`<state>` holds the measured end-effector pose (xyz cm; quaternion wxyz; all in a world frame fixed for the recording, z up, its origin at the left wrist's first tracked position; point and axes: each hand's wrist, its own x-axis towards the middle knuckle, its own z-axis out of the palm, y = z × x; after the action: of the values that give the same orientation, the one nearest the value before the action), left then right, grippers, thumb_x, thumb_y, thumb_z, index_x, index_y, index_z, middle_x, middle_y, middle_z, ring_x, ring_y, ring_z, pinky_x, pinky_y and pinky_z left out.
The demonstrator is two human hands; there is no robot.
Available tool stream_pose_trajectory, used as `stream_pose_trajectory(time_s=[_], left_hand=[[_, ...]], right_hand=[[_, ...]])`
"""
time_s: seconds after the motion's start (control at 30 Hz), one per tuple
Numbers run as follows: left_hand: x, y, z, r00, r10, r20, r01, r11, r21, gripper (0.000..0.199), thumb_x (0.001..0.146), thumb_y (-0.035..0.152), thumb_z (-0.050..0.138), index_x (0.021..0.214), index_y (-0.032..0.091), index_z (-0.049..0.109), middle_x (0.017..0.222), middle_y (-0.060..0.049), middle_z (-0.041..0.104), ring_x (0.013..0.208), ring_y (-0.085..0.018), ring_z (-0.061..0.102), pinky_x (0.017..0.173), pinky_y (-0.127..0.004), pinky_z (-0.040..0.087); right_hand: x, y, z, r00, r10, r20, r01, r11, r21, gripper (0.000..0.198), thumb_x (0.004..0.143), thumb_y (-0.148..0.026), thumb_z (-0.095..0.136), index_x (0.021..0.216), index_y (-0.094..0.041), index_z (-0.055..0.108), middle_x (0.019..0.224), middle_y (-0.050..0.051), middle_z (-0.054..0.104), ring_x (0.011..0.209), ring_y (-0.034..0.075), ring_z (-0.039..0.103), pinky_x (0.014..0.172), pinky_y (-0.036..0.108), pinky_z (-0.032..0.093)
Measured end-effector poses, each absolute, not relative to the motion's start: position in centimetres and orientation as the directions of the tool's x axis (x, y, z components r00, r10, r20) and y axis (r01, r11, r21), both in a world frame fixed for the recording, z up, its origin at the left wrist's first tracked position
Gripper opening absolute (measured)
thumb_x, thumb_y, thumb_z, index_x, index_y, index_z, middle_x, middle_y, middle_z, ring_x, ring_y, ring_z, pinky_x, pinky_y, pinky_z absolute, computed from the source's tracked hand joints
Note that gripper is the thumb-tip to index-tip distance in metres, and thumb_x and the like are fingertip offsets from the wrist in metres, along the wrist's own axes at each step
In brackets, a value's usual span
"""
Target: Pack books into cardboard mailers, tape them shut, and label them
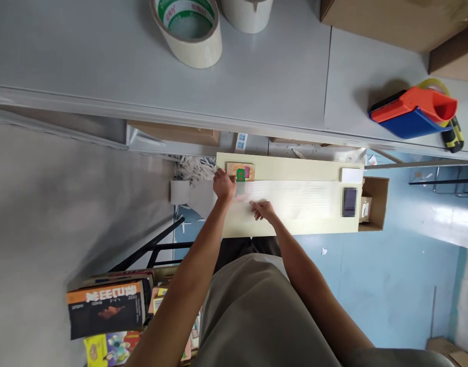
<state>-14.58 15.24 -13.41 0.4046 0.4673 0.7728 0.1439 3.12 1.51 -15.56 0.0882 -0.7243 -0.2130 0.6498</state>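
Two hands: left hand (224, 184), fingers curled, at the left edge of one small printed book (241, 171); right hand (263, 209), forefinger out over one translucent sheet (306, 199), other fingers folded; whether either grips, cannot tell; sheet partly over book, running rightward from the fingers; pale board (287, 228) beneath; farther right, one white box (352, 175); ahead, one tape roll (203, 51)

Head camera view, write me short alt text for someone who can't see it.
A person's left hand and right hand are at the left part of a translucent sheet on a pale yellow board, near a small colourful item. A grey table with tape rolls stands beyond; books are stacked at lower left.
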Motion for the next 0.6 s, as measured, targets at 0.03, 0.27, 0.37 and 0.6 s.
stream_pose_trajectory(time_s=[0.03, 0.27, 0.37, 0.6], left_hand=[[-14.7, 16.1, -13.9, -0.268, 0.807, -0.526, 0.581, 0.571, 0.58, 0.053, 0.082, 0.022, 0.085, 0.129, 0.011, 0.065, 0.134, -0.029, 0.07, 0.136, -0.046, 0.063, 0.115, -0.049, 0.047], [-16.8, 19.1, -14.4, -0.053, 0.761, -0.646, 0.644, 0.52, 0.561, 0.024, 0.073, 0.025, 0.091, 0.073, 0.021, 0.067, 0.084, -0.01, 0.078, 0.098, -0.032, 0.075, 0.086, -0.035, 0.051], [-16.3, 18.8, -12.2, -0.042, 0.83, -0.557, 0.555, 0.483, 0.677, 0.013, 0.08, 0.026, 0.083, 0.081, 0.019, 0.071, 0.089, -0.007, 0.079, 0.09, -0.023, 0.073, 0.083, -0.029, 0.05], [-11.9, 16.6, -3.5, -0.01, 0.981, -0.196, 0.504, 0.175, 0.846, 0.013, 0.088, 0.027, 0.079, 0.097, 0.019, 0.073, 0.103, -0.005, 0.076, 0.096, -0.018, 0.069, 0.091, -0.026, 0.052]], right_hand=[[3.1, 1.6, -15.6, 0.065, 0.418, -0.906, 0.187, -0.897, -0.401, 0.054, 0.105, -0.058, 0.073, 0.07, -0.017, 0.07, 0.051, 0.003, 0.069, 0.046, 0.013, 0.067, 0.04, 0.018, 0.044], [3.3, 1.4, -16.3, 0.035, 0.416, -0.909, 0.158, -0.9, -0.406, 0.053, 0.105, -0.057, 0.072, 0.074, -0.015, 0.073, 0.056, 0.004, 0.072, 0.048, 0.012, 0.069, 0.043, 0.018, 0.046], [3.3, 1.2, -16.5, 0.012, 0.414, -0.91, 0.141, -0.902, -0.408, 0.052, 0.105, -0.057, 0.074, 0.074, -0.015, 0.072, 0.058, 0.004, 0.073, 0.049, 0.012, 0.07, 0.047, 0.018, 0.05], [2.9, 2.3, -16.7, -0.107, 0.363, -0.926, 0.102, -0.922, -0.373, 0.057, 0.1, -0.067, 0.075, 0.074, -0.016, 0.07, 0.056, 0.006, 0.072, 0.051, 0.015, 0.07, 0.05, 0.02, 0.054]])
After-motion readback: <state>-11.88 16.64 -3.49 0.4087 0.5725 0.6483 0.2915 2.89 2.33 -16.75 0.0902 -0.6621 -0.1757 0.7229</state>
